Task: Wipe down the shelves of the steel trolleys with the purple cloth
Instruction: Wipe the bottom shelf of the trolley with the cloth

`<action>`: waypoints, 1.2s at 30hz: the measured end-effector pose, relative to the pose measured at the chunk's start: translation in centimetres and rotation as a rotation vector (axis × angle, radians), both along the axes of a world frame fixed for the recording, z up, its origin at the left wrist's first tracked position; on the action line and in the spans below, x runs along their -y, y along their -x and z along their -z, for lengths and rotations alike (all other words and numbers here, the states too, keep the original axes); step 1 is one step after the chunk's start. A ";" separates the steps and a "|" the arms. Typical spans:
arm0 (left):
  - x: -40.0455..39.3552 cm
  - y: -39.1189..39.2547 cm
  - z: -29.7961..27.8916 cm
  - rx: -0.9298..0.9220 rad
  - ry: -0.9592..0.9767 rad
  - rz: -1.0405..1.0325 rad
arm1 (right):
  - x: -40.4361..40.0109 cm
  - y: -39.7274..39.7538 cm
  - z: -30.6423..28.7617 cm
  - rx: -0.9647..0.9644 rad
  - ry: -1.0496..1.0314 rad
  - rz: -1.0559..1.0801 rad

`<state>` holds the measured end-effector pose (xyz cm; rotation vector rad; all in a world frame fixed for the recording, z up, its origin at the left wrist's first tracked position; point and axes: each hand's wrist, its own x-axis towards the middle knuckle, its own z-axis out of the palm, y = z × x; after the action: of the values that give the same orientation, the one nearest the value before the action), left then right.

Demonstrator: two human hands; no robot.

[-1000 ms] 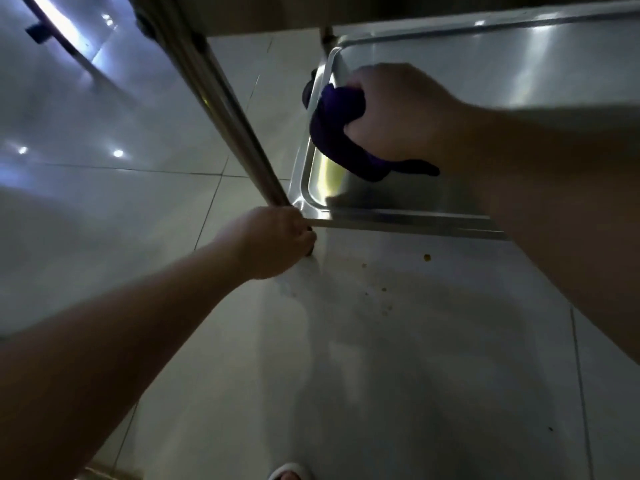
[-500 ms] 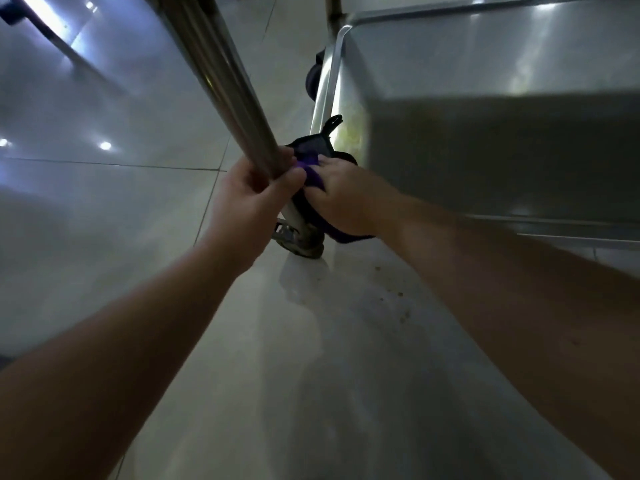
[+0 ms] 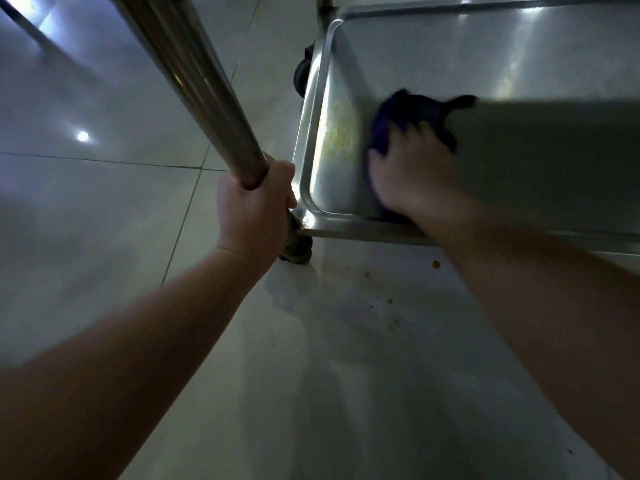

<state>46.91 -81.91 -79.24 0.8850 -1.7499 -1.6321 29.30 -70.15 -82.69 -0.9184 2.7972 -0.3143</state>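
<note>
Floor (image 3: 104, 237): large pale glossy tiles, dim overall.
Grout lines (image 3: 104, 160): one thin line crosses at left; another runs near to far and meets it.
Light: small round reflection (image 3: 82, 136) at left; brighter glare (image 3: 24, 3) at far left.
Crumbs (image 3: 436, 264): brown specks scattered right of centre.

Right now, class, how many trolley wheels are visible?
2: near wheel below the left hand gripping the post, far wheel beside the back left corner of the shelf. Others may be hidden.

so the purple cloth (image 3: 415, 110) sits on the steel tray shelf (image 3: 450, 57) toward its left edge, right hand (image 3: 412, 174) pressing on top. left hand (image 3: 252, 206) wraps the round steel post (image 3: 194, 81) at the shelf's near-left corner.
</note>
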 end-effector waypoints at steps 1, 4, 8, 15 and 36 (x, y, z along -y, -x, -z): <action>-0.1 0.1 -0.1 0.002 0.012 -0.005 | 2.0 -1.3 0.0 -0.022 0.010 -0.063; -0.1 0.2 -0.2 -0.035 0.020 0.020 | 4.3 -5.1 0.0 -0.003 0.090 -0.348; -0.1 0.3 0.0 -0.046 0.015 0.031 | -1.1 -3.7 0.2 0.067 0.054 -0.548; -0.1 0.4 0.3 -0.057 0.065 -0.008 | -4.2 6.9 0.2 -0.020 -0.010 -0.084; 0.2 0.1 0.8 -0.097 0.097 0.047 | 8.7 9.3 -1.8 0.110 -0.037 -0.203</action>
<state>46.84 -82.09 -80.07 0.7139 -1.7784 -1.5782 19.97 -78.85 -80.91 -1.1292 2.5753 -0.2733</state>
